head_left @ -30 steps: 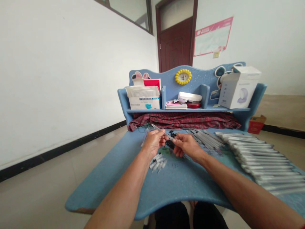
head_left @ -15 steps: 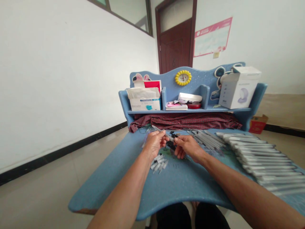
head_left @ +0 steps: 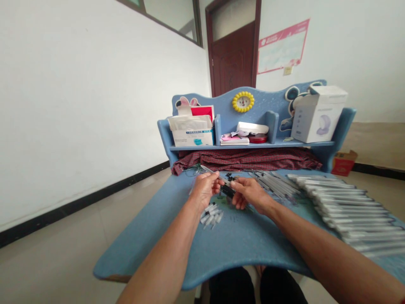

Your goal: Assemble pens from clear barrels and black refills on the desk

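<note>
My left hand [head_left: 206, 186] is closed around a slim, translucent pen [head_left: 206, 169], whose far end points up and to the left. The fingers of my right hand [head_left: 249, 192] pinch at the near end of the same pen; the exact contact is partly hidden. Black pen parts [head_left: 227, 191] lie on the blue desk [head_left: 152, 236] beneath and between both hands. Small black bits [head_left: 230, 176] sit just beyond them. Close to my left wrist is a small pile of clear pen caps [head_left: 211, 217].
Thin pen tubes [head_left: 274, 185] lie behind my right hand. A big stack of pens [head_left: 351, 211] covers the desk's right side. Along the back run a checked cloth [head_left: 249, 160] and a shelf [head_left: 196, 148] bearing a mask box [head_left: 191, 136] and a white carton [head_left: 318, 116].
Both hands stay nearly in place, still on the pen. The camera view has shifted very slightly.
</note>
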A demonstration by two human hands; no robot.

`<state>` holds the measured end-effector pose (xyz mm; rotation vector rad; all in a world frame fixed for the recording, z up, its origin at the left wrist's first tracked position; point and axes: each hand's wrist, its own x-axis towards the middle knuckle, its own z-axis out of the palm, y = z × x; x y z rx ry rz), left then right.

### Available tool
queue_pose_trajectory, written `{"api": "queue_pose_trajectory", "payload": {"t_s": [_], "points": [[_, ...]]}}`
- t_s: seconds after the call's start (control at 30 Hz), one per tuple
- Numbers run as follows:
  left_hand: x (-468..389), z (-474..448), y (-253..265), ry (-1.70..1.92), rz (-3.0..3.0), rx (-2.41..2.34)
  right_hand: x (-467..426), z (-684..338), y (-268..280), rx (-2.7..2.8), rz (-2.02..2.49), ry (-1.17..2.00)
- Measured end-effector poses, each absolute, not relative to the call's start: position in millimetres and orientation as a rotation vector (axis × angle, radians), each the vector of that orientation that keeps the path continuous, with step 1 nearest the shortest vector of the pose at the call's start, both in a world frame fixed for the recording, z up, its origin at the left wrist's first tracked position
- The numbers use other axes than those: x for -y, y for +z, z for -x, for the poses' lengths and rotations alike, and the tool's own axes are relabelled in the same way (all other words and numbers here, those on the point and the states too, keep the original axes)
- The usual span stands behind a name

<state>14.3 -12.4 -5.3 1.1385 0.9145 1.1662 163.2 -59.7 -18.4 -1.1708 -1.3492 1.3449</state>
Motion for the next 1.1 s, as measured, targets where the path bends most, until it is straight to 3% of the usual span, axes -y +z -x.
{"api": "queue_pose_trajectory", "payload": {"t_s": [1.1], "points": [[14.5,-14.0,-3.4,1.122,-1.209,-0.876,61.3,-165.9,-16.8,1.308,1.099,1.443]]}}
